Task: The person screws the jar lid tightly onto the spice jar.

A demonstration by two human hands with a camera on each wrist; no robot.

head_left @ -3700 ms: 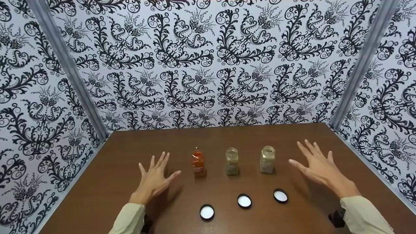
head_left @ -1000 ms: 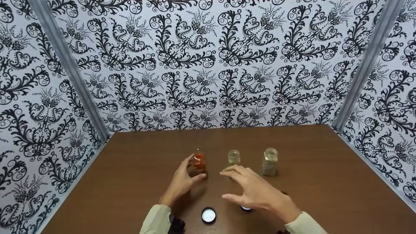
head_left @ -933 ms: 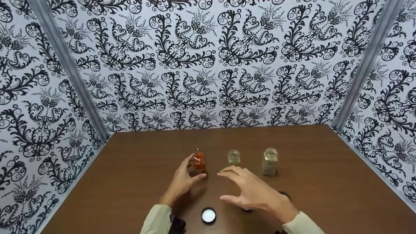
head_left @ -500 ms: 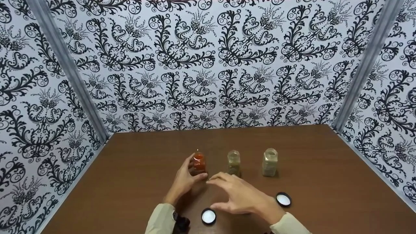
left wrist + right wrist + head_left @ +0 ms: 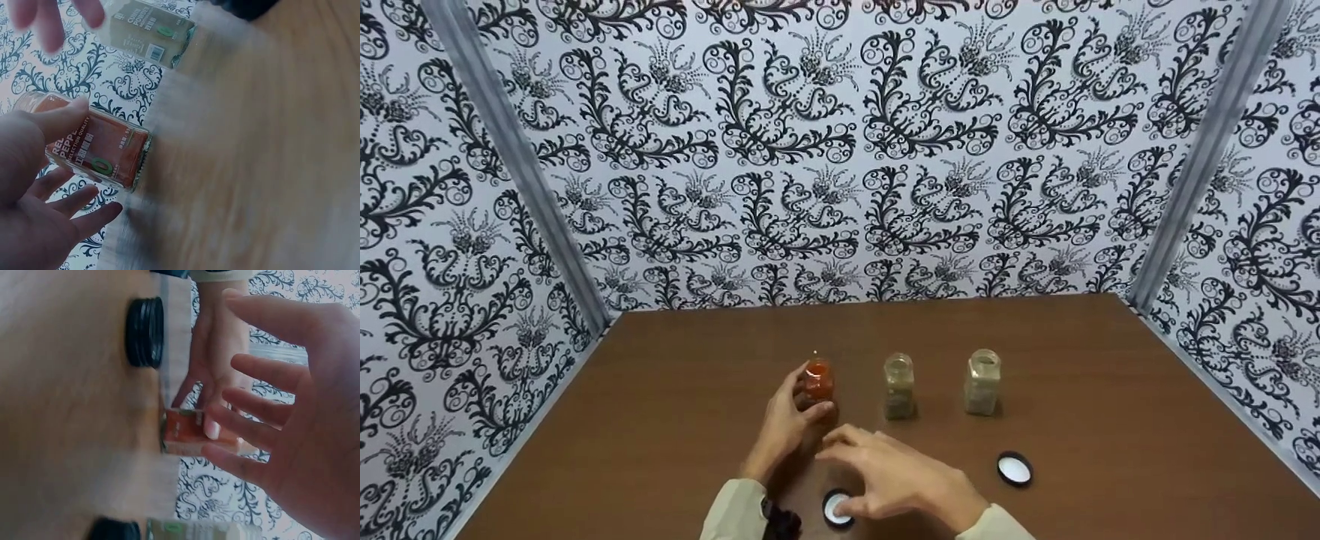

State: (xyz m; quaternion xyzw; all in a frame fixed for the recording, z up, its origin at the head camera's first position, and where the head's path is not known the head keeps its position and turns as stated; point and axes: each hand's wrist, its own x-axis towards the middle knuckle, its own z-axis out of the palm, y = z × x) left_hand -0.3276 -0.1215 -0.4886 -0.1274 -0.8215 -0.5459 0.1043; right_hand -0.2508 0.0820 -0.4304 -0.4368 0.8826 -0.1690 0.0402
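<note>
The left hand (image 5: 785, 421) pinches an open glass jar of red powder (image 5: 820, 382) left of centre on the brown desk (image 5: 697, 360), the right hand (image 5: 896, 474) spreads its fingers over a nearer round black white-lined lid (image 5: 829, 511), and a tilting grip could spill powder.

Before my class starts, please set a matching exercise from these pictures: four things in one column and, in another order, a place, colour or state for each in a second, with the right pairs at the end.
Things
1. Red pepper jar
2. Cumin powder jar
3. Right hand
4. Table

Descriptions
A. Fingers apart, holding nothing
B. Brown, with a wood-like surface
C. Orange-red contents, touched by the left hand
D. Uncapped, in the middle of the row of three

Right pairs: 1-C, 2-D, 3-A, 4-B
</note>
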